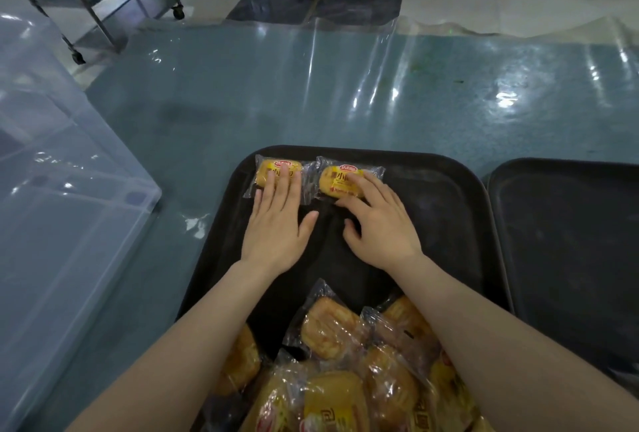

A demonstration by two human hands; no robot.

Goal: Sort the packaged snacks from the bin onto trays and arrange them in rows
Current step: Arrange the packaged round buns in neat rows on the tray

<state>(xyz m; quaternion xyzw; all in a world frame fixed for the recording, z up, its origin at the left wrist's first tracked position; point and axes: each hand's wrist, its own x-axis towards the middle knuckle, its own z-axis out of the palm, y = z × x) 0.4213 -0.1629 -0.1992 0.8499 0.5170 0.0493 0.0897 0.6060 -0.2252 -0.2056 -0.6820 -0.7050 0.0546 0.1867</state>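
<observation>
Clear plastic forms the bin (69, 210) at the far left of the tabletop (311, 92), and from this view I cannot tell whether any snacks remain inside it. Right of it sits the black tray (449, 210), with two yellow packets begun as a row along its far edge. The left hand (276, 227) lies flat with straight fingers (285, 186) pressing on the left packet (276, 172); the right hand (380, 227) has its fingers spread and lightly bent, their tips resting on the right packet (342, 181), holding nothing. The two wrappers' crimped ends touch or overlap between the packets, so a sideways push could ride one over the other and skew the row. Slick film may also slide toward the rim when the hands lift. At the near edge a loose pile (345, 362) of packets lies under the forearms; drawing the arms back carelessly could drag some off the tray. At the far right a second tray (570, 241) sits just beside the first.
</observation>
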